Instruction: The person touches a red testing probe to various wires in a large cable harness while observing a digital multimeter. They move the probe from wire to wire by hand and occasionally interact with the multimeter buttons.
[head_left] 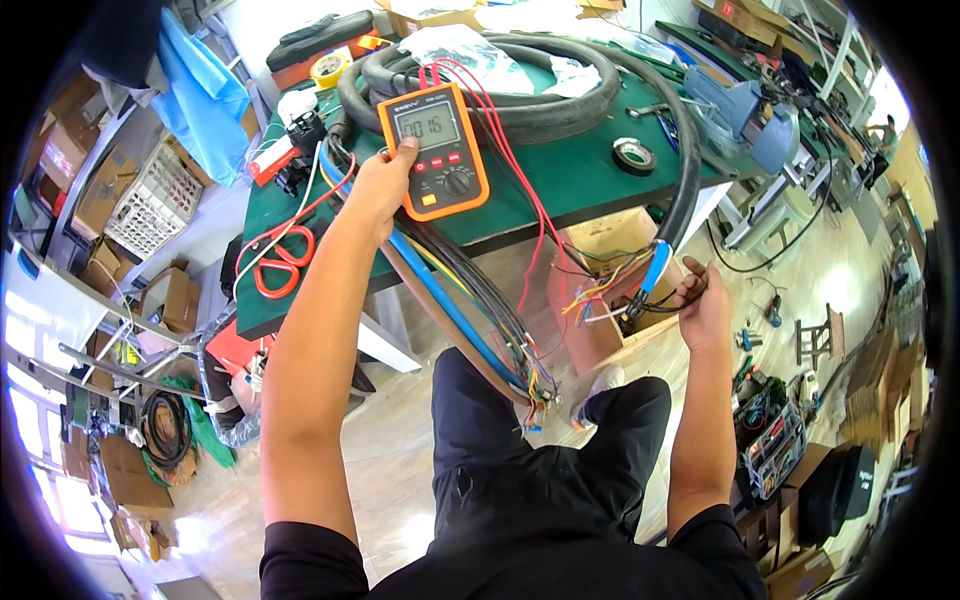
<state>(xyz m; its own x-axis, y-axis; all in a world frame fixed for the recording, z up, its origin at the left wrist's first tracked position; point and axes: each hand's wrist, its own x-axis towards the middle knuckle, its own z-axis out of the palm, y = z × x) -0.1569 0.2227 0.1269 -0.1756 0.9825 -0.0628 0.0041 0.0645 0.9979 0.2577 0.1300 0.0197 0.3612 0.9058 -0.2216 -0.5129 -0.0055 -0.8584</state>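
An orange and grey digital meter point(435, 172), with a lit screen and a rotary dial, is tilted up at the table's front edge. My left hand point(382, 190) grips its left side, the thumb on its face just below the screen. Red leads point(500, 130) run from the meter's top and hang down past the table. My right hand point(703, 305) is closed on a thin black wire beside the stripped end of a thick black cable point(658, 268), where several coloured wires fan out. Another bundle of loose wires with a blue cable point(450, 320) droops between the table and my knees.
Coiled thick cable point(590, 95) lies on the green table point(590, 205) with black tape point(633, 156) and red-handled scissors point(278, 262). An open wooden box point(600, 345) stands below. A blue bench machine point(745, 115) is at right; a toolbox point(778, 450) sits on the floor.
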